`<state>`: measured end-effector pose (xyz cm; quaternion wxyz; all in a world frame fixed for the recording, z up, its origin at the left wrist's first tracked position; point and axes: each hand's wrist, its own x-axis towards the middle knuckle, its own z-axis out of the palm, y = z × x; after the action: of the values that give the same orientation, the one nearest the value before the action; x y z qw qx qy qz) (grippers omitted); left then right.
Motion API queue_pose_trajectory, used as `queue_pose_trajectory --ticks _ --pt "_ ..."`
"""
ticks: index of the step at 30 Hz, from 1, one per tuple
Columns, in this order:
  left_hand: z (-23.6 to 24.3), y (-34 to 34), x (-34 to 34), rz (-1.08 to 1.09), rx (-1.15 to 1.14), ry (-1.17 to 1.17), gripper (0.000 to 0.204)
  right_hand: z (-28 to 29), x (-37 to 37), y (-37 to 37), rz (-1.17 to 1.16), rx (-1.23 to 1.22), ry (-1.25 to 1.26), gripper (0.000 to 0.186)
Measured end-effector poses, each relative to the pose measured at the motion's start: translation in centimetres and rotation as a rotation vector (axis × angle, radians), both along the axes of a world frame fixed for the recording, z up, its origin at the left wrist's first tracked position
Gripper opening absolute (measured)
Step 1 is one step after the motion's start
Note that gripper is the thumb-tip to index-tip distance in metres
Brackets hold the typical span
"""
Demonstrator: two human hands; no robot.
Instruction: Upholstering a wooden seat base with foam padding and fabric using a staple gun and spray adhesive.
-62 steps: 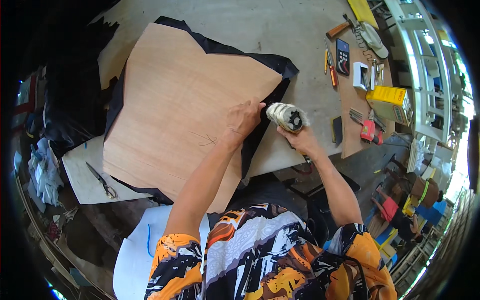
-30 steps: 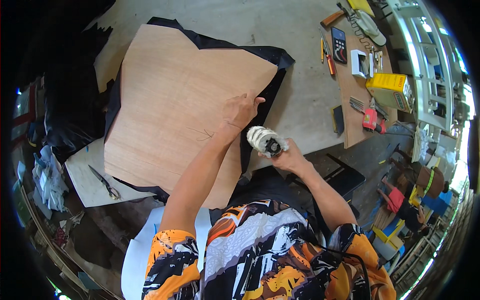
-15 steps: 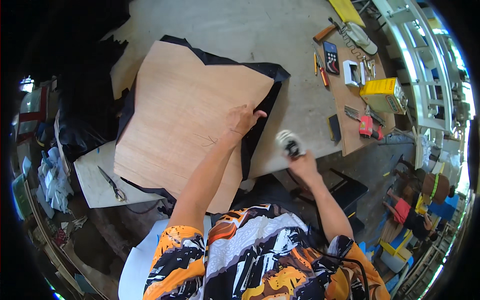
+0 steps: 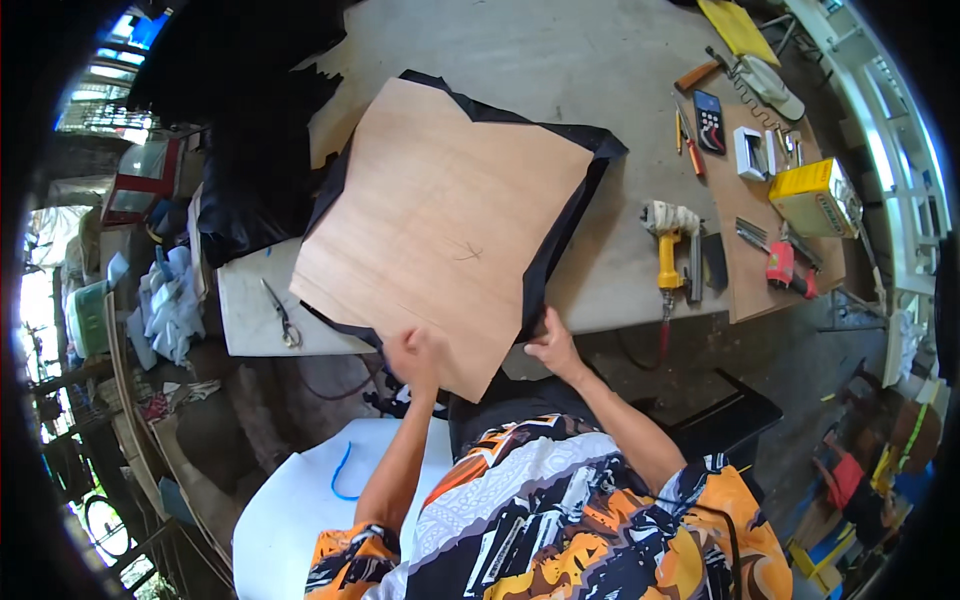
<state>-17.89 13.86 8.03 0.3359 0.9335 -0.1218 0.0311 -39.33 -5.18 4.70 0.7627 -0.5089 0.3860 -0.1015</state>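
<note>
A plywood panel point(image 4: 440, 190) lies turned at an angle on the table, its near corner jutting over the front edge. Black sheet material point(image 4: 575, 215) shows around its sides, partly folded up along the right. At the panel's near left side is my left hand point(image 4: 410, 358), its fingers curled and smeared by motion, so its grip cannot be made out. My right hand point(image 4: 556, 345) rests by the black material's lower right end, thumb and forefinger apart. To the right lies a yellow air stapler point(image 4: 668, 260) with a white-wrapped head, in neither hand.
Scissors point(image 4: 282, 315) lie at the table's left. On the right are a phone-like black device point(image 4: 709, 122), a red-handled screwdriver point(image 4: 692, 150), a hammer point(image 4: 698, 75), a yellow can point(image 4: 808, 197) and a red tool point(image 4: 790, 270). A dark heap of material point(image 4: 255, 180) covers the left side.
My right hand has let go of the stapler, which now lies on the table, and has moved to the panel's right side. My left hand has moved from the panel's right edge to its near left.
</note>
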Motion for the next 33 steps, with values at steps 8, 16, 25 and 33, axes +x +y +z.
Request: queue_pose_trajectory --ticks 8,16,25,33 --pt "-4.4 9.5 -1.9 0.171 -0.872 1.318 0.043 -3.7 1.4 3.4 -0.013 0.075 -0.11 0.052" --pt "11.3 2.1 -3.9 0.185 -0.96 1.511 0.056 13.3 -3.4 5.3 0.049 -0.24 0.417 0.023" --pt "23.9 -5.0 -6.1 0.012 -1.559 1.97 0.057 37.5 1.3 5.5 -0.207 -1.023 0.091 0.01" --pt "24.6 -1.5 1.0 -0.484 -1.614 2.179 0.056 45.6 14.2 15.8 0.389 -1.244 -0.422 0.026"
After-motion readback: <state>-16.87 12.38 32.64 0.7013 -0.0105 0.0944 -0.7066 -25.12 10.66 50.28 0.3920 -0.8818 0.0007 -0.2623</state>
